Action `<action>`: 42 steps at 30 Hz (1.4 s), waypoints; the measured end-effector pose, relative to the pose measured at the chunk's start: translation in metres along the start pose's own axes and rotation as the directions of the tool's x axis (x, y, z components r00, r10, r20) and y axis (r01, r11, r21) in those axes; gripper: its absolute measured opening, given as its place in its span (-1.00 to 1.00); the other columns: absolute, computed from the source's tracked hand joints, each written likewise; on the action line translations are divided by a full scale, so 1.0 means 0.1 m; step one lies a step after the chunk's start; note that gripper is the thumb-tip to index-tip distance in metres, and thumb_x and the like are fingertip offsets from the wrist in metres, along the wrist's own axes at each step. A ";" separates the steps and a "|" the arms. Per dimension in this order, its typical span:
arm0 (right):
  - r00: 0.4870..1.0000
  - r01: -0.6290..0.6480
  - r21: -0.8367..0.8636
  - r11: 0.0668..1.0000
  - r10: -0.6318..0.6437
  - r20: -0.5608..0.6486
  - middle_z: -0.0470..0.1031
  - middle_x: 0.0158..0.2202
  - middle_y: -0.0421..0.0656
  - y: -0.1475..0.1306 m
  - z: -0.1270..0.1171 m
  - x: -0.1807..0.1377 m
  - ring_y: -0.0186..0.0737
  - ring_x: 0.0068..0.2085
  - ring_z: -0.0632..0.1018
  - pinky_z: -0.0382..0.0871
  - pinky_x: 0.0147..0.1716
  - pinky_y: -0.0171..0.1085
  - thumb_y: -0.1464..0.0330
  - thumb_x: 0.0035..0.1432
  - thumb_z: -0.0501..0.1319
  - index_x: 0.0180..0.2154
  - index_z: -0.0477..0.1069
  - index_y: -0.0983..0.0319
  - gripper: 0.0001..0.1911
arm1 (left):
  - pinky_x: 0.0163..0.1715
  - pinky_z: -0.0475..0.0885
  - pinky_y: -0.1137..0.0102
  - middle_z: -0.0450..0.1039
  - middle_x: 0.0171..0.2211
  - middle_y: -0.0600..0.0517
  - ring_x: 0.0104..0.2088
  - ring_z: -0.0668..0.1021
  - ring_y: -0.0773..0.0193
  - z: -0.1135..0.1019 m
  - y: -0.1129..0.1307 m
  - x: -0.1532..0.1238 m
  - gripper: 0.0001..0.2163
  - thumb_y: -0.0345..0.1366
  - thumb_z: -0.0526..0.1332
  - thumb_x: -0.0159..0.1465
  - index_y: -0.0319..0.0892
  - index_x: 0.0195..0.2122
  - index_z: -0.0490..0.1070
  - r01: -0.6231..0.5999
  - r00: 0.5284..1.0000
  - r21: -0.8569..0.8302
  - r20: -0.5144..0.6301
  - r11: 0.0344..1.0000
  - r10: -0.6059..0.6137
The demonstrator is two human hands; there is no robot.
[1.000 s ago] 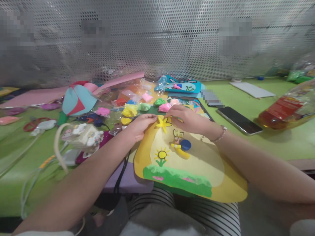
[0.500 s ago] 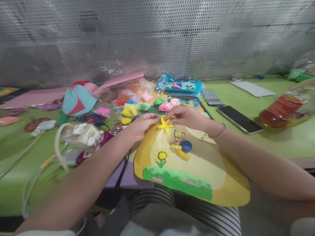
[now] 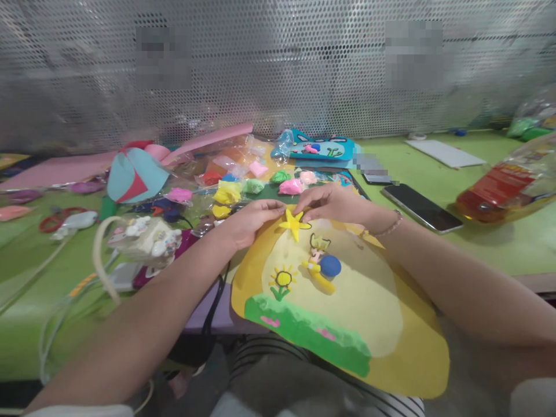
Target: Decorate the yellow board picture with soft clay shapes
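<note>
A yellow card picture (image 3: 391, 324) leans from the table edge onto my lap. It carries a green clay grass strip (image 3: 308, 333), a small sunflower (image 3: 282, 281), and a figure with a blue ball (image 3: 330, 265). At its top edge sits a yellow clay star (image 3: 294, 223). My left hand (image 3: 249, 223) pinches the star's left point. My right hand (image 3: 332, 202) pinches its upper right point with curled fingers; a bracelet is on that wrist.
Clay lumps in several colours (image 3: 254, 186) lie in plastic wrap behind the card. A phone (image 3: 421, 207) lies to the right, a red bag (image 3: 508, 188) further right. A white toy with cable (image 3: 145, 237), scissors (image 3: 58, 219) and paper shapes (image 3: 134, 176) crowd the left.
The card has tilted and slid toward me, its lower right corner dropping. Both hands stay pinched on the star at its top edge.
</note>
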State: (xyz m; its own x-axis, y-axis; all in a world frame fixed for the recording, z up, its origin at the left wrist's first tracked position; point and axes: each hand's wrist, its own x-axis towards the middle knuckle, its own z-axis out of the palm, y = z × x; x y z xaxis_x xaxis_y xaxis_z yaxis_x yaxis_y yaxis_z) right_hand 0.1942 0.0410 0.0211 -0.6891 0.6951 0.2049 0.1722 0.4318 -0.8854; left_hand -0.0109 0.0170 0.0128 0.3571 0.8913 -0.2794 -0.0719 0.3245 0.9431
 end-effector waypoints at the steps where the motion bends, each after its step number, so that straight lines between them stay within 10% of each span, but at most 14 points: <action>1: 1.000 -0.018 0.010 1.000 0.017 0.002 0.57 -0.38 -0.18 -0.01 0.00 -0.01 -0.33 -0.37 0.54 0.45 -0.36 -0.32 0.35 -0.05 0.34 -0.31 0.56 0.24 -0.81 | -0.41 0.47 0.42 0.49 -0.49 0.05 -0.49 0.53 0.37 -0.01 0.00 0.00 -0.92 -0.41 0.32 0.08 -0.23 -0.41 0.44 -0.004 1.000 0.008 0.006 1.000 0.004; 16: 0.997 -0.072 0.024 0.997 0.072 -0.011 0.58 -0.39 -0.17 0.05 0.00 -0.01 -0.29 -0.33 0.56 0.47 -0.31 -0.30 0.28 -0.07 0.36 -0.35 0.57 0.25 -0.78 | -0.41 0.44 0.44 0.47 -0.50 0.07 -0.50 0.51 0.38 0.01 0.00 -0.01 -0.91 -0.41 0.31 0.07 -0.22 -0.41 0.41 0.013 1.000 0.035 -0.006 0.999 -0.013; 20: 0.997 -0.076 -0.063 0.995 0.075 -0.009 0.58 -0.23 -0.16 0.07 -0.05 0.02 -0.27 -0.23 0.55 0.45 -0.24 -0.27 0.28 0.03 0.29 -0.13 0.51 0.21 -0.67 | -0.36 0.39 0.41 0.46 -0.47 0.06 -0.46 0.50 0.34 -0.03 -0.02 0.04 -0.96 -0.37 0.20 0.16 -0.20 -0.41 0.41 -0.079 0.988 0.257 -0.109 0.963 0.110; 25: 0.979 -0.194 -0.336 0.922 0.202 -0.010 0.53 -0.11 -0.11 0.13 -0.16 0.02 -0.25 -0.26 0.54 0.43 -0.31 -0.27 0.30 0.07 0.25 0.09 0.34 0.16 -0.50 | -0.23 0.30 0.35 0.47 -0.41 0.02 -0.33 0.48 0.19 -0.12 -0.09 0.10 -0.89 -0.32 0.14 0.20 -0.12 -0.37 0.46 -0.268 0.832 0.856 -0.025 0.441 0.554; 32: 0.924 -0.321 -0.554 0.768 0.383 -0.003 0.56 -0.23 -0.10 0.17 -0.18 0.01 -0.22 -0.33 0.53 0.35 -0.42 -0.30 0.34 -0.02 0.30 0.08 0.33 0.22 -0.42 | -0.10 0.28 0.24 0.42 -0.13 -0.19 -0.08 0.42 0.02 -0.20 -0.10 0.07 -0.69 -0.46 -0.02 0.24 -0.25 -0.05 0.39 -0.027 0.816 0.985 0.121 -0.172 0.565; 42: 0.962 -0.263 -0.633 0.728 0.244 -0.120 0.56 -0.25 -0.11 0.16 -0.20 0.01 -0.21 -0.32 0.52 0.36 -0.38 -0.28 0.42 0.05 0.22 -0.15 0.48 0.22 -0.73 | -0.23 0.36 0.22 0.40 -0.23 -0.30 -0.11 0.43 -0.08 -0.29 -0.04 0.00 -0.72 -0.52 -0.03 0.20 -0.33 -0.18 0.43 0.233 0.870 0.920 -0.052 -0.316 0.490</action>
State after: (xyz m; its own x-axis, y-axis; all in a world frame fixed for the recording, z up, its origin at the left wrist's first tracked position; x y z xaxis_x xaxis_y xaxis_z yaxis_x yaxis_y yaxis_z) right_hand 0.2103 0.0603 0.0155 -0.5370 0.8430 0.0313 0.7521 0.4953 -0.4349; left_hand -0.0379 0.0245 0.0035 0.2270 0.9511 0.2093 0.9625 -0.1864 -0.1971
